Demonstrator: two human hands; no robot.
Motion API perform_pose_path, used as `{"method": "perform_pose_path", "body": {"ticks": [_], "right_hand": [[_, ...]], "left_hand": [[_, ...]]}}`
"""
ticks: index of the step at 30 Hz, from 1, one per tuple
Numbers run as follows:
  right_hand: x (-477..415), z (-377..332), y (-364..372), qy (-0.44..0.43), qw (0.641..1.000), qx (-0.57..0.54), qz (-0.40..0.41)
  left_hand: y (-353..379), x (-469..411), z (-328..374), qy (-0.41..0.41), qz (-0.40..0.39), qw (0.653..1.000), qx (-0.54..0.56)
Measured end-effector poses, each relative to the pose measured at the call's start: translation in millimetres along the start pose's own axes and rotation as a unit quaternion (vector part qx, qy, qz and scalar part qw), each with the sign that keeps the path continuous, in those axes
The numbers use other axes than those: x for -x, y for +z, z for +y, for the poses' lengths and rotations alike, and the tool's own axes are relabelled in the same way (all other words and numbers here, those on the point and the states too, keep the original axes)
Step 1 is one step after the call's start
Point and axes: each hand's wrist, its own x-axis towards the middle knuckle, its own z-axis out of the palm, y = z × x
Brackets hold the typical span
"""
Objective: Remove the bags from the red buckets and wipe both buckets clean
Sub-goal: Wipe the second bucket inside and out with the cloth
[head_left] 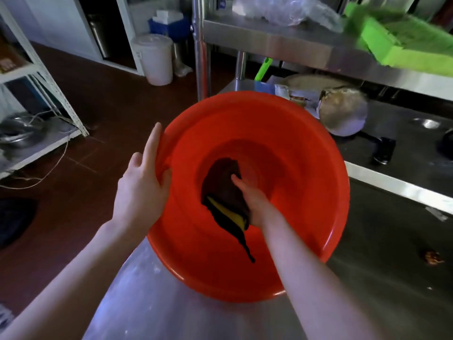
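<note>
Red bucket (294,180) sits on the steel counter (152,303), tipped with its mouth toward me, no bag in it. My left hand (141,185) clamps the bucket's left rim: thumb hooked inside, fingers laid along the outside. My right hand (252,200) is inside the bucket, gripping a dark cloth (223,185) with a yellow face and pressing it against the bucket's floor. One tail of the cloth trails down the near inner wall.

Behind the bucket, right side: a metal pot (343,114) on the counter. Above and behind the bucket: a shelf carrying a green tray (397,45) and crumpled clear plastic (277,8). Can't tell whether that plastic is a bag. Far left of the bucket, on the floor: a white lidded pail (154,60).
</note>
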Motion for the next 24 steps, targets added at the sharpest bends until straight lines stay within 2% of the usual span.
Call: {"method": "perform_pose_path", "body": {"ticks": [3, 5, 6, 8, 9, 11, 13, 14, 15, 17, 20, 22, 24], "right_hand": [[-7.4, -17.5, -8.9, -0.088, 0.995, -0.02, 0.032], [-14.7, -24.4, -6.3, -0.195, 0.974, 0.07, 0.094], [-18.4, -25.0, -3.6, -0.255, 0.942, 0.163, 0.144], [-29.1, -20.4, 0.0, -0.344, 0.835, 0.357, 0.237], [-35.1, -15.5, 1.1, -0.36, 0.792, 0.427, 0.246], [-51.5, -2.2, -6.0, -0.313, 0.704, 0.607, 0.193], [-65.8, 10.8, -23.4, -0.163, 0.552, 0.808, 0.128], [-70.2, 16.7, -32.3, -0.104, 0.482, 0.864, 0.1], [-73.3, 22.7, -40.3, -0.075, 0.438, 0.892, 0.086], [-78.0, 33.7, -51.1, -0.07, 0.401, 0.909, 0.089], [-79.6, 49.2, -50.4, -0.066, 0.374, 0.922, 0.077], [-77.2, 64.0, -44.6, -0.111, 0.341, 0.932, 0.048], [-79.3, 76.0, -37.0, -0.159, 0.294, 0.942, 0.031]], "left_hand": [[1.6, -0.3, 4.3, 0.031, 0.003, 0.999, -0.022], [-0.4, -5.9, -0.8, 0.044, -0.004, 0.999, -0.021], [-1.5, -9.9, -4.8, 0.052, -0.011, 0.999, -0.01], [-2.5, -21.2, -12.0, 0.068, -0.032, 0.997, 0.016], [-2.6, -27.3, -14.9, 0.078, -0.041, 0.996, 0.026], [-3.6, -38.3, -19.5, 0.1, -0.044, 0.993, 0.041], [-3.8, -51.6, -25.3, 0.118, -0.049, 0.99, 0.052], [-4.4, -58.6, -29.6, 0.118, -0.056, 0.99, 0.062], [-4.8, -64.9, -33.6, 0.111, -0.065, 0.989, 0.077], [-3.7, -73.9, -38.4, 0.103, -0.078, 0.987, 0.096], [0.8, -78.5, -39.5, 0.116, -0.09, 0.985, 0.091], [1.2, -80.2, -39.1, 0.111, -0.096, 0.985, 0.09], [1.3, -79.6, -37.6, 0.113, -0.095, 0.986, 0.072]]}}
